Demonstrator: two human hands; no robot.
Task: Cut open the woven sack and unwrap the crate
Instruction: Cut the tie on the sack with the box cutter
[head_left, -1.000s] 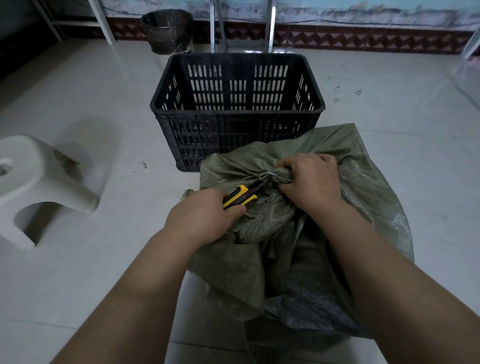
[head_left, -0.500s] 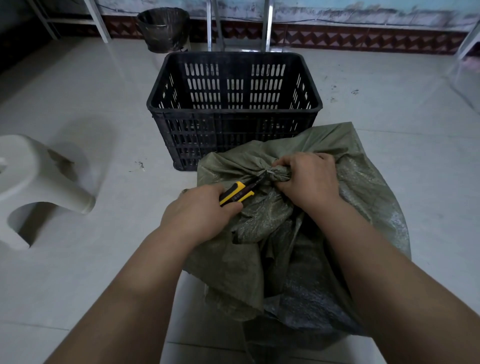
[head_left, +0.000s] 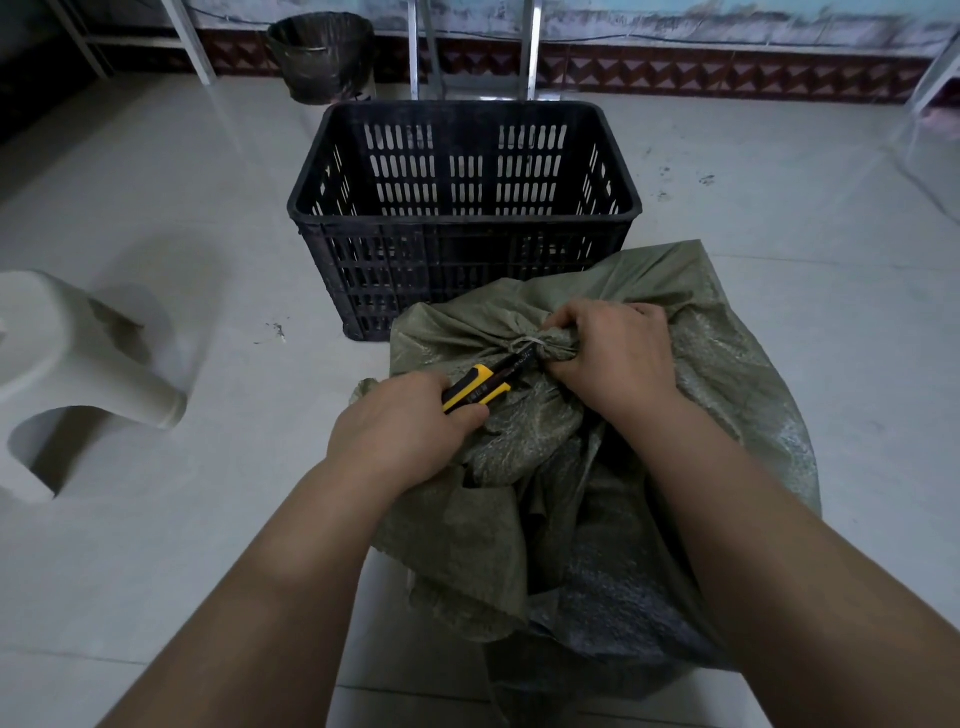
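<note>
A grey-green woven sack (head_left: 717, 395) lies on the floor in front of me, wrapped over something bulky that I cannot see. Its neck is bunched and bound with a pale tie (head_left: 524, 342). My right hand (head_left: 613, 358) grips the bunched neck just right of the tie. My left hand (head_left: 400, 431) holds a yellow-and-black cutter (head_left: 480, 389), whose dark tip reaches the tie.
An empty black slotted plastic crate (head_left: 457, 270) stands directly behind the sack. A white plastic stool (head_left: 78, 374) sits on the left. A dark bin (head_left: 322, 57) and metal frame legs (head_left: 530, 52) stand by the far wall. Pale tiled floor surrounds everything.
The view has shifted slightly. Both hands keep their grips, and the cutter tip stays at the tie on the sack's neck.
</note>
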